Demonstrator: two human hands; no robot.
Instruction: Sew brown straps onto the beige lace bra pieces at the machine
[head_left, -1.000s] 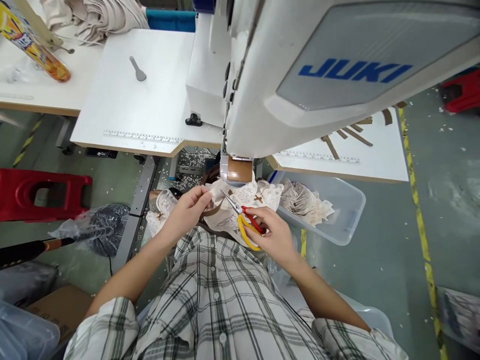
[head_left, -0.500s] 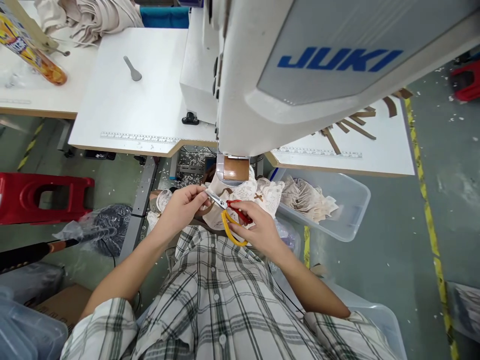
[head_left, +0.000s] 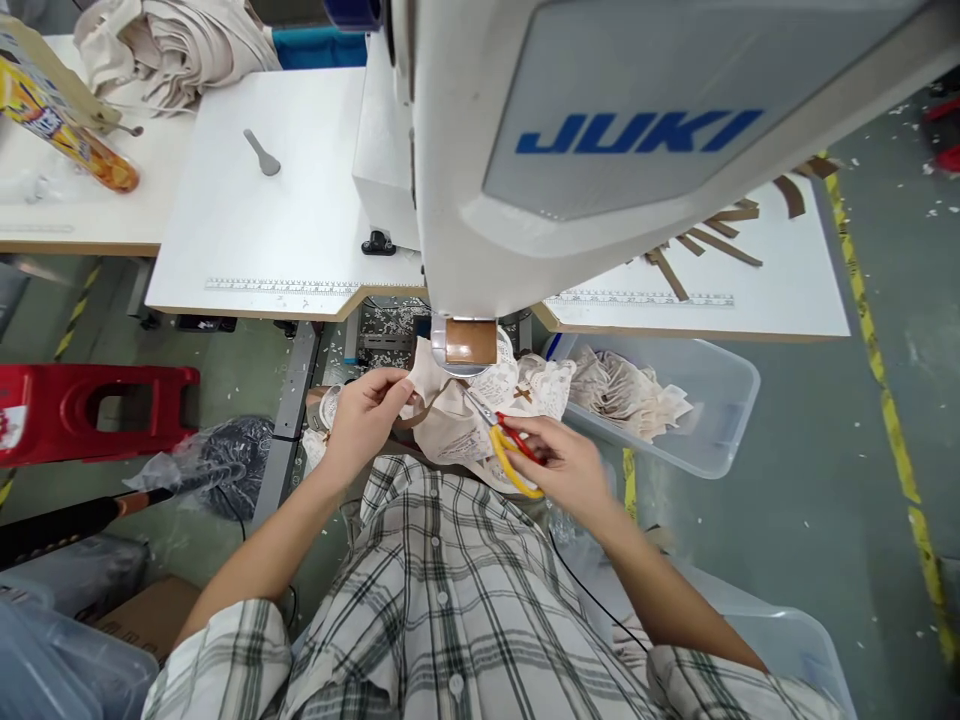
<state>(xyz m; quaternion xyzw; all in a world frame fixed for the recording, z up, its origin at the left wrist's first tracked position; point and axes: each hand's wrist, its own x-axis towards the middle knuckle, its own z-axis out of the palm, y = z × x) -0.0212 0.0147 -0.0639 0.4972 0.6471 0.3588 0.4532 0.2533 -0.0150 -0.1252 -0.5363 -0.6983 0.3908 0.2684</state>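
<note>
One bottle (head_left: 75,135) is sitting far left, orange at its base. Left bin (head_left: 75,650) is filling the lower-left corner; can't tell contents. Stool (head_left: 52,410) is crowding the floor past the left forearm. Left hand (head_left: 365,420) is pinching the garment (head_left: 454,432) between thumb and finger; garment is lying near the body, beside the machine (head_left: 465,240), which is blocking room above. Right hand (head_left: 566,465) is gripping scissors (head_left: 498,440) by the handles, blades reaching over the garment; can't tell if touching. Right bin (head_left: 720,430) is holding bunched cloth (head_left: 630,400). Strips (head_left: 720,245) are lying on the right table (head_left: 795,280), its front edge covering the bin's back. Floor (head_left: 810,460) is running open farther right.
</note>
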